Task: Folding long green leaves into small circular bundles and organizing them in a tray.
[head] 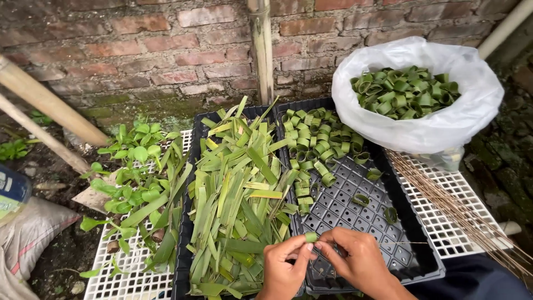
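My left hand (284,268) and my right hand (358,261) meet at the bottom centre, both pinching a small rolled green leaf ring (311,237) between the fingertips. They hover over the near end of a black perforated tray (355,214). Several finished leaf rings (315,143) lie piled at that tray's far end, with a few loose ones scattered in the middle. To the left, a heap of cut green leaf strips (236,194) fills a second black tray (181,261).
A white plastic bag (444,119) full of leaf rings stands at the back right. Thin brown sticks (461,208) lie on a white grid rack (438,222). Leafy plants (133,166) grow at left; a brick wall (166,50) and bamboo poles (262,50) stand behind.
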